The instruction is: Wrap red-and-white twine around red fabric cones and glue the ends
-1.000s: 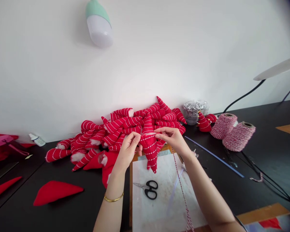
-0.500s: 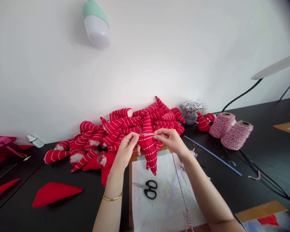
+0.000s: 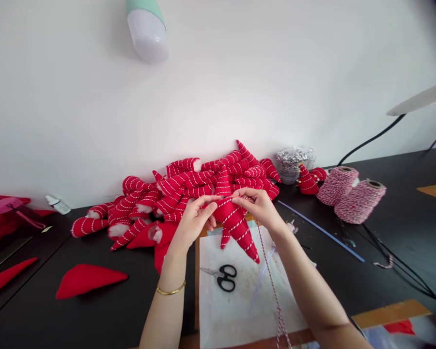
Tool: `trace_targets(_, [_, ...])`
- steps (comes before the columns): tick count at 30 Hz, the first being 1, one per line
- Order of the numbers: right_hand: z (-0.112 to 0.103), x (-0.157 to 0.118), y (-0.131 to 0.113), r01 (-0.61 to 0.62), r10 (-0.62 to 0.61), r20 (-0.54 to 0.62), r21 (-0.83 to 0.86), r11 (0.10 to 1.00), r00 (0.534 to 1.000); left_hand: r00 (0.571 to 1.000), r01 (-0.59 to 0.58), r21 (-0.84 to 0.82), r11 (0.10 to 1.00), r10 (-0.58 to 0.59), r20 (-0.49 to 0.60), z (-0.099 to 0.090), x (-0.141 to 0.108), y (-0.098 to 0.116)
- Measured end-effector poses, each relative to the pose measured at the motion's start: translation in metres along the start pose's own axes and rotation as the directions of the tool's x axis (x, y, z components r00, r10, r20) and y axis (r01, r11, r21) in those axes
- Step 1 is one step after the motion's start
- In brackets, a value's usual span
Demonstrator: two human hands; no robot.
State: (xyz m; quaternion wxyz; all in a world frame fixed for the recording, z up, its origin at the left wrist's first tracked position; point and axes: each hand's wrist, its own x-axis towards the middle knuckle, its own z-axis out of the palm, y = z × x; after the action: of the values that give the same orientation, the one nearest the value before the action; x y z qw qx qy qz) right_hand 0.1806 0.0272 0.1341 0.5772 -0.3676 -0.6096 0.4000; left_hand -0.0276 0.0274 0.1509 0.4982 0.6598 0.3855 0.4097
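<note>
Between my two hands hangs a red felt cone (image 3: 238,228) wound with red-and-white twine, its tip pointing down and to the right. My left hand (image 3: 198,215) pinches the cone's upper left edge. At the upper right edge, my right hand (image 3: 256,206) pinches the rim together with the twine. A length of red-and-white twine (image 3: 271,271) drops from beneath the right hand toward the front edge. Below the cone, black-handled scissors (image 3: 226,277) lie on a white sheet (image 3: 236,315). Behind my hands is a pile of similar stuffed red cones (image 3: 181,186).
Two twine spools (image 3: 359,201) stand at the right beside small decorated cones (image 3: 308,180) and a silver-filled container (image 3: 294,165). A blue stick (image 3: 321,231) lies nearby. Plain red cones (image 3: 89,280) and a white bottle (image 3: 58,204) are at the left. A lamp (image 3: 417,99) reaches in from the right.
The cone's tip has swung to the right, and its rim has tilted in my hands. Both hands keep their pinch. The whole view has shifted slightly.
</note>
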Motion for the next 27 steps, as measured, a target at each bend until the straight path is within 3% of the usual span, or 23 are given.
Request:
trace_targets(11, [0.000, 0.002, 0.000, -0.005, 0.006, -0.050, 0.011, 1.000, 0.999, 0.999, 0.048, 0.062, 0.997, -0.048, -0.006, -0.002, 0.003, -0.004])
trace_targets(17, [0.015, 0.000, 0.006, -0.006, 0.017, -0.129, 0.087, 0.996, 0.992, 0.997, 0.022, 0.000, 1.000, -0.022, -0.069, -0.003, -0.006, -0.001])
trace_targets(20, [0.030, -0.004, 0.003, -0.034, 0.058, -0.097, 0.226, 0.974, 0.994, 0.992, 0.045, -0.011, 0.999, -0.046, -0.121, -0.016, -0.027, 0.000])
trace_targets(23, [0.055, -0.018, -0.005, -0.096, 0.115, -0.030, 0.369, 0.924, 0.993, 0.976, 0.098, 0.090, 0.991, -0.078, -0.203, -0.042, -0.063, 0.003])
trace_targets(25, [0.083, -0.039, -0.012, -0.133, 0.139, 0.017, 0.424, 0.896, 0.990, 0.950, 0.131, 0.184, 0.974, -0.070, -0.306, -0.063, -0.093, 0.008])
trace_targets(27, [0.121, -0.069, -0.019, -0.181, 0.152, 0.101, 0.445, 0.877, 0.983, 0.896, 0.196, 0.268, 0.943, -0.061, -0.440, -0.085, -0.125, 0.017])
